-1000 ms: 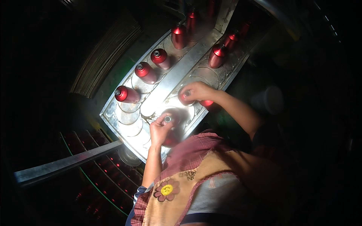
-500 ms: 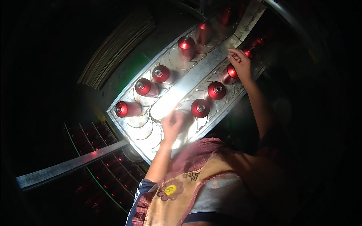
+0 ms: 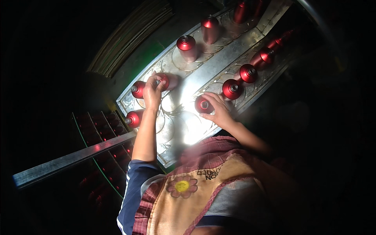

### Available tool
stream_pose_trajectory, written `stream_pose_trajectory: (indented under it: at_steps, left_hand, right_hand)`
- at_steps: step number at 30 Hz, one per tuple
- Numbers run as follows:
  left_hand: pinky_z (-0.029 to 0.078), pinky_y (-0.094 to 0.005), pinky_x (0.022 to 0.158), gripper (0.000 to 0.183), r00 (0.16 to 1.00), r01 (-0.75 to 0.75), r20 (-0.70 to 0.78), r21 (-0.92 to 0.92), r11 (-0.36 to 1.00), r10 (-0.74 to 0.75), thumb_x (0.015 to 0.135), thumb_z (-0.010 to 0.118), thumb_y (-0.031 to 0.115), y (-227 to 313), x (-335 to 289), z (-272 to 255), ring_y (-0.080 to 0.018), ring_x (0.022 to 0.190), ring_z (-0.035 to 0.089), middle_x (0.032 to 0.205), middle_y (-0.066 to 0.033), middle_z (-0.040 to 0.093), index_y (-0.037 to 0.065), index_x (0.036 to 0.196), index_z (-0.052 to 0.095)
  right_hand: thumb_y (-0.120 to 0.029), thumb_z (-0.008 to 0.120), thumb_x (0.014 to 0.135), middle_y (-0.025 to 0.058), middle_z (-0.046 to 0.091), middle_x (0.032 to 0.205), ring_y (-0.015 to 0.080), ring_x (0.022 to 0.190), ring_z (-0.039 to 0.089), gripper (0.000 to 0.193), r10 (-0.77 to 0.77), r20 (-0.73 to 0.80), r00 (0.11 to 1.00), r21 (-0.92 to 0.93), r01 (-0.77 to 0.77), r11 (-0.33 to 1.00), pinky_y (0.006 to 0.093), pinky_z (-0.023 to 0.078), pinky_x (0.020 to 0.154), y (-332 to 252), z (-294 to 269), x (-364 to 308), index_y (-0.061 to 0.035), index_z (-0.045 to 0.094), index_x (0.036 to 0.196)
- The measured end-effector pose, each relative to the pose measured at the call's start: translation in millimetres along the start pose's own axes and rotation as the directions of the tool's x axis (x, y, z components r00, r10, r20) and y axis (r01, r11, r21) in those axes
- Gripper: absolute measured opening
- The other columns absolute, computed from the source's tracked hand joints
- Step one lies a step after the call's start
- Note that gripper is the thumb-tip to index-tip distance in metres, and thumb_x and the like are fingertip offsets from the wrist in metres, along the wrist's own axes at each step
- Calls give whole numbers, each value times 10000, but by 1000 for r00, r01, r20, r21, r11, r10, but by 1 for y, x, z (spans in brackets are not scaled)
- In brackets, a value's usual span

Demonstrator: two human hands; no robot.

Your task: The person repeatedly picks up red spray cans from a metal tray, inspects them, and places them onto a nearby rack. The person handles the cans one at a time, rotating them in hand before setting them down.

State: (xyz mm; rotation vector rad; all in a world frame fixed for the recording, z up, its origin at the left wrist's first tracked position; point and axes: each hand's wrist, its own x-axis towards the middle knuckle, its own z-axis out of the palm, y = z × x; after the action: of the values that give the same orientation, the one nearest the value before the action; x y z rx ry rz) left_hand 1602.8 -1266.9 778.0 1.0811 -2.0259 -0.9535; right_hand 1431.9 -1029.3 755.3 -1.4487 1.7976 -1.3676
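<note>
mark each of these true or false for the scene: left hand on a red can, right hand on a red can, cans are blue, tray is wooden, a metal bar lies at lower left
1. The left hand rests on a red can. True.
2. The right hand touches the nearest red can of the right row. True.
3. The cans are blue. False: every one in view is red with a narrow metal neck.
4. The tray is wooden. False: it is shiny embossed metal, brightly lit.
5. A metal bar lies at the lower left. True: it runs beside the tray's near end, over a dark rack.
</note>
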Motion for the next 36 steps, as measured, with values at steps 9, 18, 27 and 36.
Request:
stream_pose_trajectory:
  at_steps: [9, 18, 27, 36]
  left_hand:
    - [503, -253, 756, 210, 945, 131, 310, -76, 989, -101, 811, 744, 7, 42, -74, 21, -94, 890, 592, 1339, -112, 608, 20, 981, 621]
    - [521, -343, 868, 250, 873, -121, 475, -8, 993, 110, 735, 789, 62, 54, -38, 96, -281, 1020, 656, 1168, -121, 685, 50, 963, 689]
    - [386, -393, 1084, 585, 842, -488, 249, -23, 873, 478, 756, 749, 19, 31, -85, 100, -349, 1272, 485, 1377, -162, 548, 81, 1311, 577]
    - [512, -223, 669, 162, 806, 498, 513, -319, 807, -295, 904, 645, -15, 9, -352, -3, -108, 798, 644, 951, -87, 712, -37, 1064, 664]
  right_hand:
    - [-73, 712, 772, 86, 514, 1221, 263, 1147, 514, 302, 43, -208, 977, 111, -20, 994, 343, 435, 957, 76, -4, 43, -139, 678, 1065]
    - [-225, 739, 795, 88, 546, 1272, 285, 1227, 466, 390, 326, -342, 881, 120, -303, 945, 398, 341, 1076, 66, -37, 69, -163, 646, 1169]
    - [-65, 680, 850, 91, 589, 1162, 202, 1043, 595, 388, 315, -603, 733, 286, -170, 943, 315, 507, 888, 97, -19, -81, -41, 578, 1223]
    - [-57, 614, 911, 94, 677, 1095, 162, 998, 644, 255, 419, -133, 898, 561, -281, 779, 300, 511, 893, 29, 108, -268, -10, 628, 1161]
